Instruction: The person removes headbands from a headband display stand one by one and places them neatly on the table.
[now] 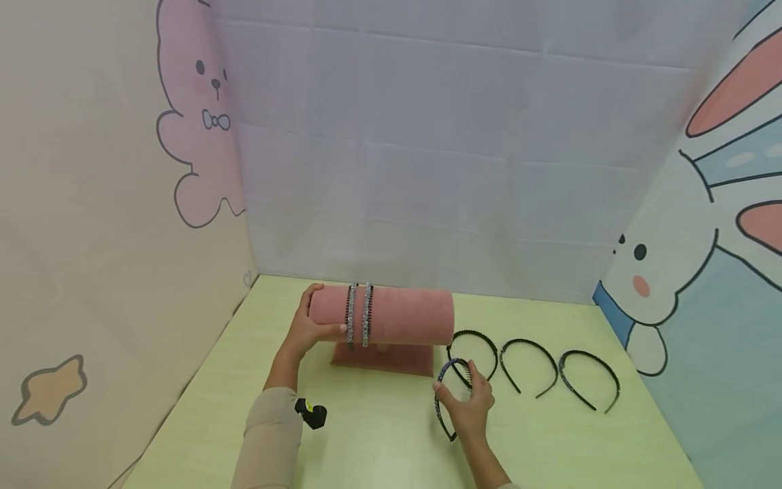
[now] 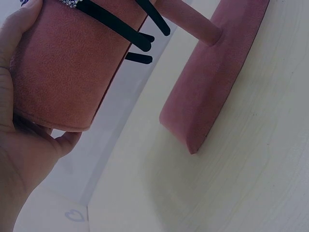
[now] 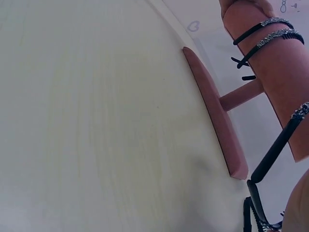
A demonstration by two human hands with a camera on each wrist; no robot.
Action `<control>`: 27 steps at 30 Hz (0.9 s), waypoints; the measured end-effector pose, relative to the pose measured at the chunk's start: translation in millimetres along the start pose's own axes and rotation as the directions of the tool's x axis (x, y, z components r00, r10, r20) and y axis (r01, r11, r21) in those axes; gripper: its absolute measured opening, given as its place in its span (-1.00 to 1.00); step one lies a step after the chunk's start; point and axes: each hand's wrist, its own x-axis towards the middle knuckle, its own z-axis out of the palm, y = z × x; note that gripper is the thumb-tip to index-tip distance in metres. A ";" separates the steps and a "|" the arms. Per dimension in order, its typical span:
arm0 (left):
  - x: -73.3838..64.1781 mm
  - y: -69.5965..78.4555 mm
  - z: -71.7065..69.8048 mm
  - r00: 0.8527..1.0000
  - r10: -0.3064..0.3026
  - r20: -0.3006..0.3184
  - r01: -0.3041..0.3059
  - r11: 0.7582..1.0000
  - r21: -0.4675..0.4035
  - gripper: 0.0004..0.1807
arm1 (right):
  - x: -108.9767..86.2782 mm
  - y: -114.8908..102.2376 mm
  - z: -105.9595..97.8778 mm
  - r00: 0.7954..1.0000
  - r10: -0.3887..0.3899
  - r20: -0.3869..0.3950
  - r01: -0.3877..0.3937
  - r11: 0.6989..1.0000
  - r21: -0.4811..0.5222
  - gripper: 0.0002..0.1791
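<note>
A pink velvety headband display stand [image 1: 412, 316] has a horizontal roll on a short post above a flat base [image 1: 381, 360]. My left hand [image 1: 303, 333] grips the roll's left end, thumb along the front; the left wrist view shows fingers curled round its end [image 2: 53, 87]. Two black headbands with sparkling silver stones [image 1: 366, 319] sit round the roll, near my left thumb. In front of the stand's right side, my right hand [image 1: 472, 409] pinches a dark headband [image 1: 438, 406] with bluish stones and small comb teeth. Its ends point down toward the table.
Three more dark headbands lie on the pale table [image 1: 360, 435] to the right: a near one [image 1: 493, 350], partly behind my right hand, a middle one [image 1: 531, 341] and a far one [image 1: 601, 362]. A white back wall [image 1: 391, 204] and cartoon-printed side walls surround the table.
</note>
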 end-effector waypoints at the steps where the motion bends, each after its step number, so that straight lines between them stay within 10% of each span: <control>1: 0.1 0.5 0.1 1.000 0.001 0.001 -0.001 1.000 0.002 0.17 | -1.4 1.6 2.3 1.000 -0.003 -0.026 0.002 1.000 -0.018 -0.01; 10: 0.6 -0.6 -0.6 1.000 0.005 0.003 -0.005 1.000 0.007 0.15 | -11.7 14.6 22.2 0.989 0.021 -0.147 -0.046 0.984 -0.170 0.05; 27: -1.0 0.9 0.0 1.000 0.011 0.003 -0.011 1.000 0.013 0.13 | -6.4 15.9 39.5 0.990 0.133 -0.040 -0.137 0.881 -0.454 0.13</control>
